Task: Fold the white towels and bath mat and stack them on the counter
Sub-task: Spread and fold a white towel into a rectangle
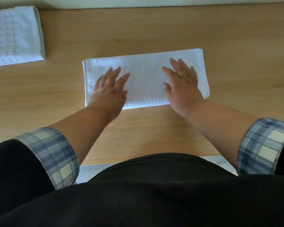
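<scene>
Head view: white towel lies flat at mid-table, folded into a strip, its long axis running left to right, parallel with the near edge. Left hand rests on its left half and right hand on its right half. The fingers are straight, slightly apart and grip nothing. Judgement: a smoothing step; the next fold should carry one short end across to the other, and both hands are equally placed for it. The weave is fine and limp. A thicker folded bath mat with raised checks sits at the far left corner of the wooden table.

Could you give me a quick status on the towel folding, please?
Both hands, left hand and right hand, flat on folded white towel. Folded bath mat far left on wooden counter. Nothing in the way.
</scene>
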